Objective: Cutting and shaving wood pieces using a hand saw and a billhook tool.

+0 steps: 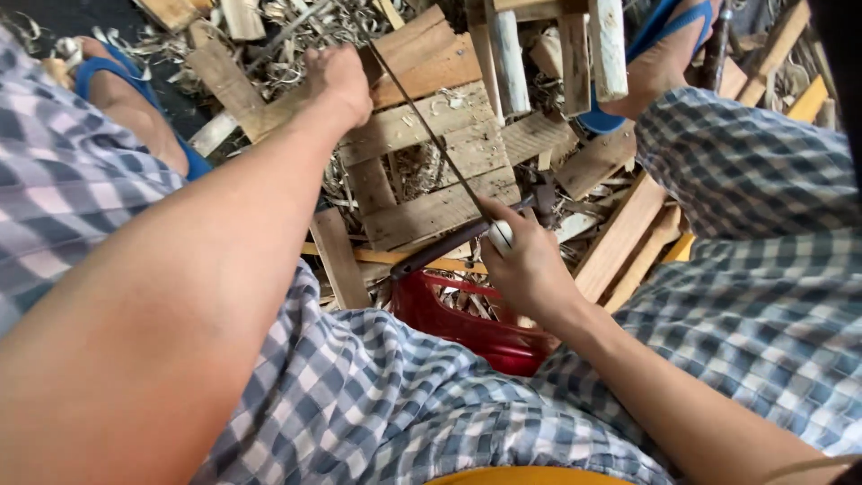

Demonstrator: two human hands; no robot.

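My left hand [338,83] reaches far forward and closes on the top end of a thin, dark strip [429,133] that runs diagonally across a small slatted wooden pallet [431,144]. My right hand [523,260] grips the strip's lower end together with a dark-bladed knife [449,246], whose blade points left above a red plastic stool [467,323]. The strip lies taut between the two hands.
My knees in blue-and-white checked shorts [377,395] fill the foreground. My feet in blue sandals rest at upper left [126,99] and upper right [655,63]. Wood planks [620,242], pale sticks [507,58] and curled shavings [296,36] cover the ground.
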